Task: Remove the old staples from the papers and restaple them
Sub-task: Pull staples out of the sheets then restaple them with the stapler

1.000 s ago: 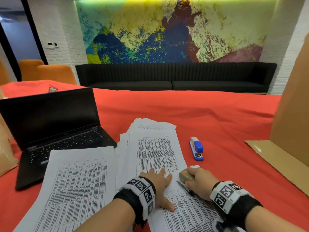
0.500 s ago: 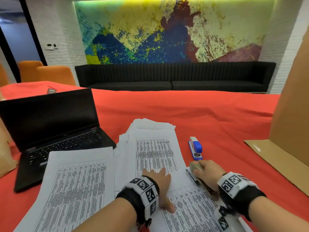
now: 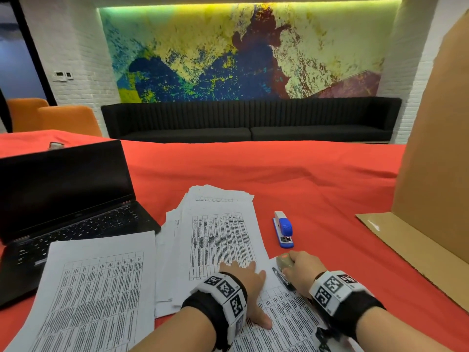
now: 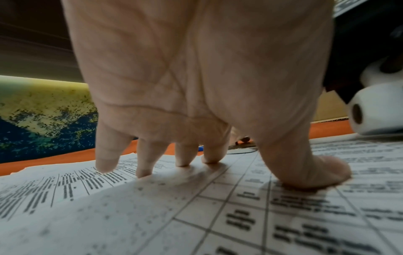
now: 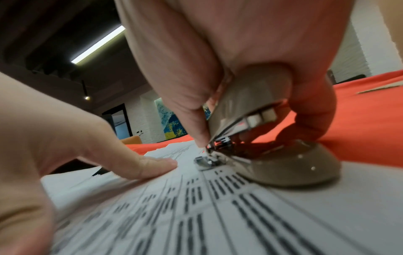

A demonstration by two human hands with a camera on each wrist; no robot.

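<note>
My right hand (image 3: 303, 271) grips a grey-beige stapler (image 3: 282, 261) at the far right corner of a printed set of papers (image 3: 286, 321). In the right wrist view the thumb and fingers curl round the stapler (image 5: 257, 103). Its mouth stands slightly apart and its base (image 5: 294, 172) rests on the sheet. My left hand (image 3: 242, 275) lies flat on the same papers, just left of the stapler. Its fingertips (image 4: 144, 172) and thumb press the paper (image 4: 152, 215).
A blue stapler (image 3: 284, 229) lies on the red tablecloth beyond my right hand. A fanned stack of printed sheets (image 3: 220, 232) sits ahead, another sheet (image 3: 96, 288) at the left. An open laptop (image 3: 63, 194) stands far left, a cardboard box (image 3: 436, 148) at the right.
My right hand slid the grey stapler forward and right along the sheet toward its far corner. The left hand stayed pressed on the papers.
</note>
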